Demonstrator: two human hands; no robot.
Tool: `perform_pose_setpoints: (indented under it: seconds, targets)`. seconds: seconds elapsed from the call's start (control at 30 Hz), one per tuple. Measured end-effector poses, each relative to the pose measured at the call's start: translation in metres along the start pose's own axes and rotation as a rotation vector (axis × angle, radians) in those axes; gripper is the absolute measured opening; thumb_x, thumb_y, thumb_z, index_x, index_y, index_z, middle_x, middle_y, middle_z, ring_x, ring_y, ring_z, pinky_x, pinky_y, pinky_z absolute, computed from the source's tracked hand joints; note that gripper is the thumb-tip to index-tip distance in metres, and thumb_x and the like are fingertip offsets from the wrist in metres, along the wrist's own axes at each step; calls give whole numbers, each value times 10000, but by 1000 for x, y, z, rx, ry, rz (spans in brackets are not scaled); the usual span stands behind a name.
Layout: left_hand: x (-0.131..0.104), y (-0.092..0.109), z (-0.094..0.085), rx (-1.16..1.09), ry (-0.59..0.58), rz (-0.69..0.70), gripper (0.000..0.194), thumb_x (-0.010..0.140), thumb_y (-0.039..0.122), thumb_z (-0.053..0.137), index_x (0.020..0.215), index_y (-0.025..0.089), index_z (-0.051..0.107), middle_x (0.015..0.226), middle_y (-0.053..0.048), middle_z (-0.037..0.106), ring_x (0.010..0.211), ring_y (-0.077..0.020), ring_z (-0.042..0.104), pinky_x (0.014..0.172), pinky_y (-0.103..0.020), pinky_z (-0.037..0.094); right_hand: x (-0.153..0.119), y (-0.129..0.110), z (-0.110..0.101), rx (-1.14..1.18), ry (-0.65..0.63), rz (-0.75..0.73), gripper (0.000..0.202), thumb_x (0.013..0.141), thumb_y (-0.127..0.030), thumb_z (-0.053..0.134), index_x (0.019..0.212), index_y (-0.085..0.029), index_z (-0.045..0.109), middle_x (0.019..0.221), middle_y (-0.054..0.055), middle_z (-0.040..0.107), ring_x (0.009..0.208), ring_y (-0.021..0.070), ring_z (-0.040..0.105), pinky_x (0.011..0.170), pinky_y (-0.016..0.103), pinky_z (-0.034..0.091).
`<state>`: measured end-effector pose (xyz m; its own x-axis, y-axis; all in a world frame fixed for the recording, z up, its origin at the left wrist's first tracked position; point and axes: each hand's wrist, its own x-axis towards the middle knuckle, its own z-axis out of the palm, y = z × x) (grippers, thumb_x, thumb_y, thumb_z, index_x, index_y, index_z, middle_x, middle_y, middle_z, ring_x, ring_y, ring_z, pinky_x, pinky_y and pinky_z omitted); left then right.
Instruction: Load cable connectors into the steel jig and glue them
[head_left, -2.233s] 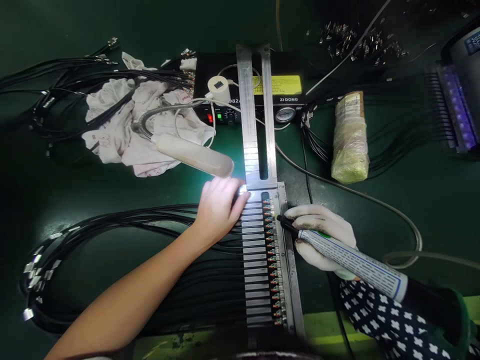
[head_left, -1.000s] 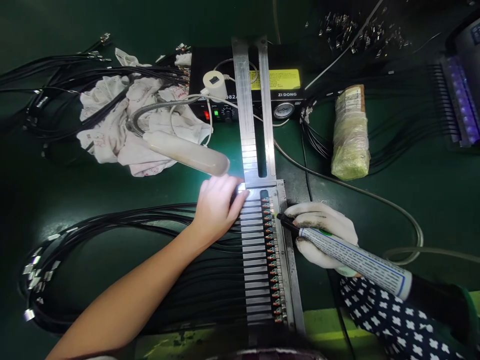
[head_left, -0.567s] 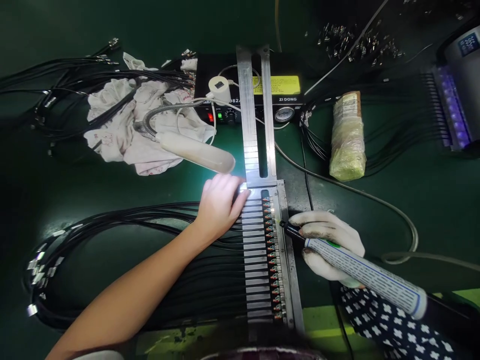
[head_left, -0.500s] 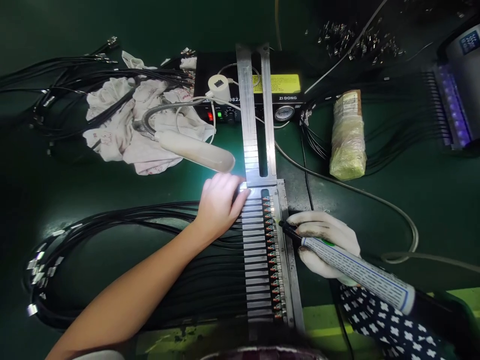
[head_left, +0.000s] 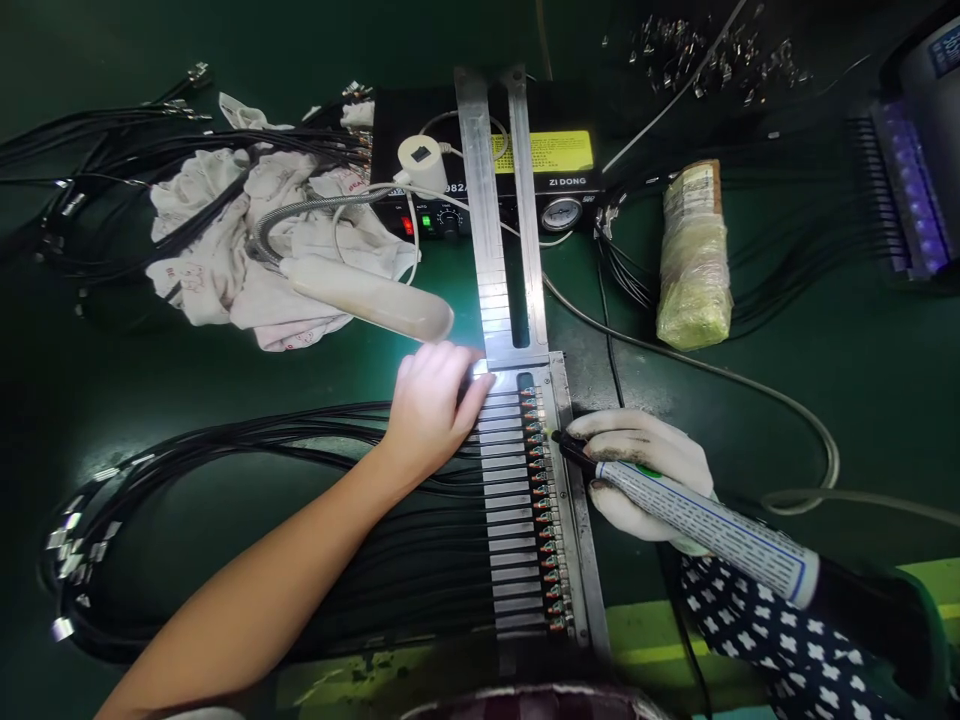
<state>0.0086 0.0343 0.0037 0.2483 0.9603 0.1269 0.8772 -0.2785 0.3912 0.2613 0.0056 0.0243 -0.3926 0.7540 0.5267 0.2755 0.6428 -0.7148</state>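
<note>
My bare left hand (head_left: 435, 400) is closed at the upper end of a slotted metal fixture (head_left: 510, 490), its thumb and fingers gripping the left edge near the hinge. Black cables (head_left: 420, 545) lie side by side in the fixture's slots. Their small connector ends (head_left: 546, 530), with orange bits, line up along its right side. In a white glove, my right hand (head_left: 652, 470) wraps around a black nozzle bottle (head_left: 705, 525) with a white printed label. The nozzle tip is at the fixture's right side, beside the upper connectors; whether it touches one I cannot tell.
A white gooseneck lamp (head_left: 367, 295) shines by my left hand. Behind stands a black control box (head_left: 577, 190) with a gauge, under the raised metal arm (head_left: 480, 200). White cloth (head_left: 277, 300), a wrapped bundle (head_left: 694, 255) and a purple-lit UV lamp (head_left: 911, 190) surround it.
The whole view has shifted slightly, with background things appearing a little further left and up. Both hands keep their grips, and the nozzle tip stays near the upper connectors.
</note>
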Motion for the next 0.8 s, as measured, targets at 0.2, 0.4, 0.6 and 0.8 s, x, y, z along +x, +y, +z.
perform_pose_setpoints:
  seconds: [0.2, 0.4, 0.6, 0.8]
  targets:
    - [0, 1, -1, 9, 0, -6, 226, 979, 372, 470, 995, 188, 599, 845, -50, 606, 823, -221, 522, 723, -350, 345, 1, -1, -1, 6, -8, -9, 181, 774, -227, 704, 945, -185, 662, 913, 92, 752, 813, 208, 744, 695, 304, 650]
    - [0, 0, 0, 9, -3, -2, 229, 979, 375, 469, 1007, 189, 600, 848, -48, 604, 826, -221, 518, 729, -356, 351, 1, -1, -2, 4, -17, -19, 165, 778, -217, 693, 936, -193, 656, 892, 87, 754, 804, 207, 744, 691, 303, 651]
    - [0, 1, 0, 9, -3, -5, 226, 978, 369, 476, 1008, 185, 603, 853, -48, 606, 823, -220, 521, 727, -351, 349, 3, -2, -1, 9, -6, -2, 169, 765, -207, 706, 924, -177, 659, 909, 104, 751, 818, 202, 742, 718, 295, 645]
    - [0, 1, -1, 15, -4, -2, 226, 978, 371, 477, 1006, 185, 602, 851, -49, 605, 830, -221, 524, 724, -349, 343, 2, 0, -1, 3, -7, -2, 190, 761, -215, 717, 938, -176, 661, 919, 109, 749, 807, 201, 740, 716, 303, 645]
